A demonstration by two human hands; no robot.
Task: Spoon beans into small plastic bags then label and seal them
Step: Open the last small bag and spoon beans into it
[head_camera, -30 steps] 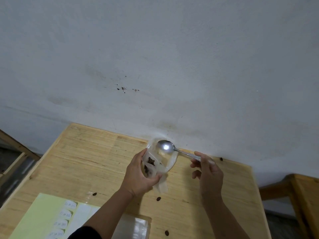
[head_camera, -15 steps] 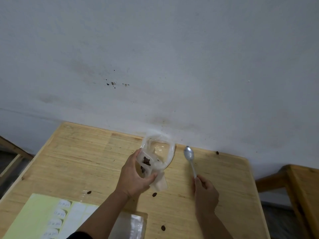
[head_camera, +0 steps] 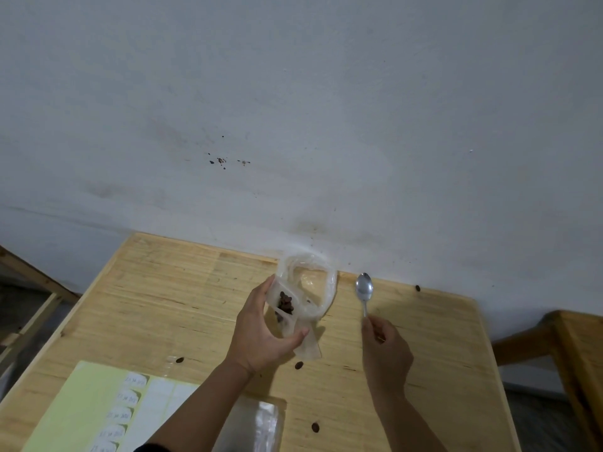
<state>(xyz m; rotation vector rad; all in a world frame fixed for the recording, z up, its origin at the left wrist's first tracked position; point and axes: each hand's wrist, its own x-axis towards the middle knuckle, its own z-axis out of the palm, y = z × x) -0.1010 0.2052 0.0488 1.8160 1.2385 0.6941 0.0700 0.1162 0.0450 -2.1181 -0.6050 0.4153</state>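
My left hand (head_camera: 261, 334) grips a small clear plastic bag (head_camera: 284, 305) with dark beans in it, together with a larger crumpled clear bag (head_camera: 313, 278) whose mouth gapes upward. To the right, my right hand (head_camera: 385, 350) holds the handle end of a metal spoon (head_camera: 364, 290). The spoon's bowl looks empty and lies low over the wooden table (head_camera: 182, 288), clear of the bags.
Loose beans (head_camera: 298, 365) lie scattered on the table. A yellow-green sheet of white labels (head_camera: 107, 409) and a stack of clear small bags (head_camera: 257, 425) sit at the near edge. A grey wall backs the table. Another wooden piece (head_camera: 574, 347) stands to the right.
The spoon has left the mouth of the big bag and swung right and down toward the table. My left hand keeps hold of the bags.
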